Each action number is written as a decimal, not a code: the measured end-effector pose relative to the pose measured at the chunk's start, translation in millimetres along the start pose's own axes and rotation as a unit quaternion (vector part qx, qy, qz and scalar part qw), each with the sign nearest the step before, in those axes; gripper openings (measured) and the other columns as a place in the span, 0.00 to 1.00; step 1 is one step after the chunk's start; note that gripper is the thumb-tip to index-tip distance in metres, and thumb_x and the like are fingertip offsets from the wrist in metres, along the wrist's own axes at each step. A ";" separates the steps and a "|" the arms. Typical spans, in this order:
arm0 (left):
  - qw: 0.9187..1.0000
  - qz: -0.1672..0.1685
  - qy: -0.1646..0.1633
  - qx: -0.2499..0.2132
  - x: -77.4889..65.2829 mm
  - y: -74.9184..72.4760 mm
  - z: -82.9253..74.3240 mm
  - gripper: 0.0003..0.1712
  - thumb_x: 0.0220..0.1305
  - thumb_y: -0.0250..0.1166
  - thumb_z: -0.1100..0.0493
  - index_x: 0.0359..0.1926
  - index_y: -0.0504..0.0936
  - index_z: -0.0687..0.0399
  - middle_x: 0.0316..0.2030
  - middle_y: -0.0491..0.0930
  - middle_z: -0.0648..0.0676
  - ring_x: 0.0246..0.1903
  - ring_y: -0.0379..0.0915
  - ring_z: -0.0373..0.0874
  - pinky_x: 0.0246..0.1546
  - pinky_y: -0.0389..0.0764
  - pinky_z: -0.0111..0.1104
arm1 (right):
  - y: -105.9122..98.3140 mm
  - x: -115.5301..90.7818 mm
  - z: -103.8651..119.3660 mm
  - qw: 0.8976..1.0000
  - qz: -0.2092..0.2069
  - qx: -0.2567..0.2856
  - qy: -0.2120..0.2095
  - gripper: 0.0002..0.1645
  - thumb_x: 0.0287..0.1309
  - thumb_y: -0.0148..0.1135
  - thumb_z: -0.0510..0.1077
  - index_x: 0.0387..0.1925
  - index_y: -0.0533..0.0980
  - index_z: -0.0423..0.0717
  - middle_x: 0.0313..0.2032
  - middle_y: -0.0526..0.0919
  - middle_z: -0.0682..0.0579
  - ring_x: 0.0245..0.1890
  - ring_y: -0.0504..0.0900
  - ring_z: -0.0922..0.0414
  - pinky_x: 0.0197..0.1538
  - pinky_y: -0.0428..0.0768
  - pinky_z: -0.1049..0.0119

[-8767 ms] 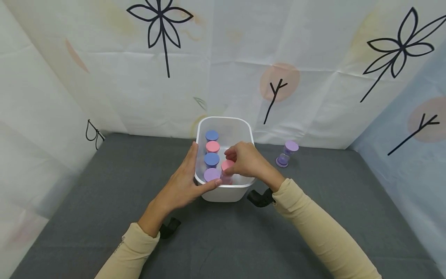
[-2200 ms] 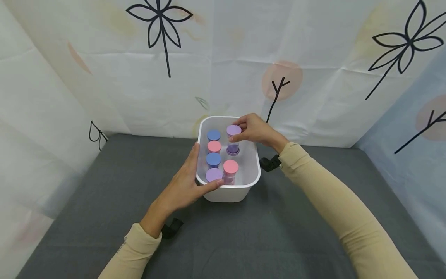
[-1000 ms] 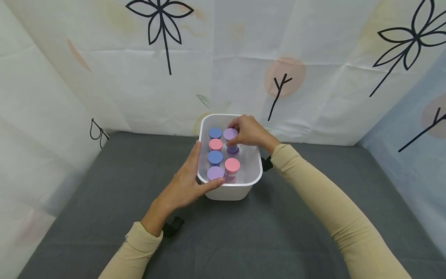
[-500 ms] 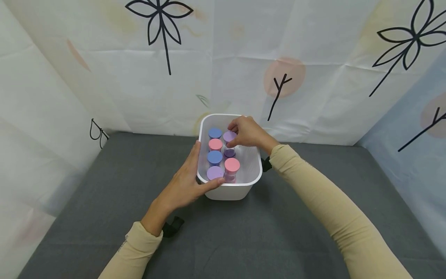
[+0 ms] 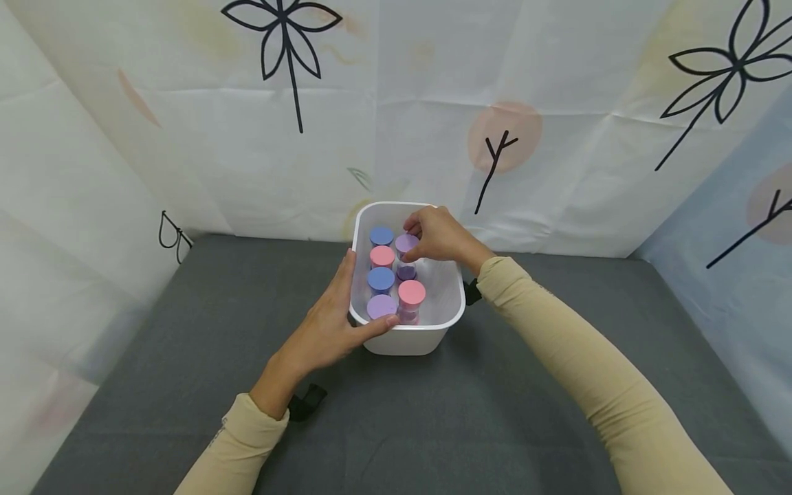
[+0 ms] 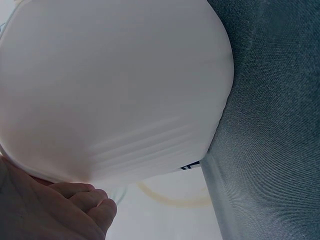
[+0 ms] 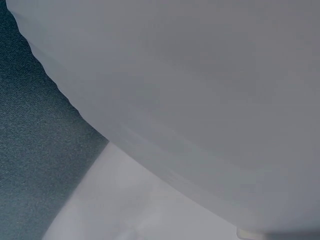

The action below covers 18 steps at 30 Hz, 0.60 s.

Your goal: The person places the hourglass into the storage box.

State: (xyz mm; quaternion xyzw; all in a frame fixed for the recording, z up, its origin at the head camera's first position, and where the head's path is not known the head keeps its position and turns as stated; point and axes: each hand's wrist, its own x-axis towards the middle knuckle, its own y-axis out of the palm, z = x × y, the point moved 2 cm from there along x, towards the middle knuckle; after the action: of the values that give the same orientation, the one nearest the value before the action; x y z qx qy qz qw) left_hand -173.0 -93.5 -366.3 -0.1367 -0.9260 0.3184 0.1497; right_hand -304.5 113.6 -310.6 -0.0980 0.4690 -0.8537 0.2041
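In the head view a white plastic bin (image 5: 405,342) stands on the table. My right hand (image 5: 441,236) reaches over its back right rim and pinches the cap of a purple sand timer (image 5: 406,243), upright inside. My left hand (image 5: 328,326) rests against the bin's left side with fingers extended, its thumb at the front rim. Along the bin's left wall stand a blue sand timer (image 5: 381,236), a pink one, another blue sand timer (image 5: 380,280) and a purple one. A pink sand timer (image 5: 411,295) stands at the front, right of that row. The right wrist view shows only the bin's wall, no fingers.
Dark grey cloth (image 5: 526,385) covers the table. White patterned fabric (image 5: 421,82) hangs close behind the bin, with more fabric at both sides. Black straps (image 5: 307,402) show at the wrists.
My right hand released the pink sand timer, fetched the purple one from the table right of the bin, and lowered it into the bin behind the pink one. My left hand stayed on the bin.
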 end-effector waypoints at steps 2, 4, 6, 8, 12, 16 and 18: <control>1.000 0.000 0.002 -0.001 0.2 0.0 0.0 0.70 0.57 0.69 0.28 0.81 0.29 0.42 0.80 0.31 0.43 0.78 0.39 0.46 0.71 0.56 0.55 | 0.3 0.4 -0.4 1.000 0.000 0.004 0.003 0.36 0.44 0.84 0.41 0.55 0.79 0.31 0.48 0.86 0.40 0.50 0.85 0.49 0.55 0.80 0.58; 1.000 -0.001 0.004 -0.003 0.1 0.0 -0.1 0.70 0.57 0.69 0.28 0.81 0.30 0.42 0.80 0.31 0.43 0.78 0.40 0.45 0.71 0.56 0.55 | 0.7 0.9 -0.5 1.000 0.001 0.009 0.006 0.37 0.44 0.84 0.41 0.55 0.78 0.31 0.48 0.86 0.40 0.50 0.85 0.49 0.55 0.81 0.58; 1.000 0.000 0.004 -0.003 0.0 0.0 -0.1 0.70 0.57 0.69 0.28 0.81 0.29 0.42 0.80 0.31 0.42 0.78 0.40 0.46 0.71 0.57 0.55 | 1.0 0.6 -0.2 1.000 0.003 0.011 0.006 0.37 0.44 0.84 0.41 0.56 0.78 0.31 0.48 0.86 0.40 0.50 0.85 0.49 0.54 0.81 0.58; 1.000 -0.001 0.005 -0.002 0.0 -0.1 -0.2 0.71 0.57 0.69 0.28 0.81 0.29 0.42 0.80 0.31 0.43 0.78 0.40 0.46 0.71 0.56 0.55 | 1.1 0.5 0.0 1.000 0.004 0.012 0.007 0.38 0.44 0.84 0.41 0.56 0.78 0.31 0.49 0.86 0.40 0.50 0.85 0.49 0.54 0.81 0.58; 1.000 0.000 0.002 -0.002 -0.2 -0.2 -0.1 0.71 0.57 0.69 0.28 0.81 0.29 0.42 0.80 0.31 0.42 0.78 0.40 0.46 0.71 0.56 0.56 | 0.8 -0.6 0.7 1.000 0.005 0.012 0.007 0.39 0.45 0.84 0.42 0.57 0.77 0.31 0.49 0.86 0.40 0.50 0.85 0.49 0.54 0.81 0.58; 1.000 0.000 0.000 -0.001 -0.1 0.3 0.3 0.71 0.57 0.69 0.27 0.81 0.29 0.41 0.80 0.31 0.42 0.78 0.40 0.46 0.71 0.56 0.56 | 1.0 -1.3 0.2 1.000 0.002 0.009 0.006 0.40 0.45 0.84 0.43 0.58 0.77 0.31 0.49 0.86 0.40 0.50 0.85 0.48 0.55 0.81 0.57; 1.000 0.001 0.000 0.000 -0.2 0.4 0.3 0.70 0.57 0.68 0.27 0.81 0.29 0.41 0.80 0.31 0.42 0.78 0.40 0.46 0.71 0.56 0.56 | 1.4 -1.4 -0.6 1.000 -0.001 0.009 0.005 0.41 0.44 0.84 0.43 0.58 0.77 0.31 0.49 0.86 0.40 0.50 0.85 0.49 0.55 0.81 0.58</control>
State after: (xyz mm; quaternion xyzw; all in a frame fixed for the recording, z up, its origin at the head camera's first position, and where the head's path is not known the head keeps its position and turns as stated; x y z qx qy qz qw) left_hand -172.9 -93.4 -366.8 -0.1370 -0.9260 0.3185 0.1492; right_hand -303.1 114.1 -312.0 -0.0921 0.4627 -0.8583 0.2018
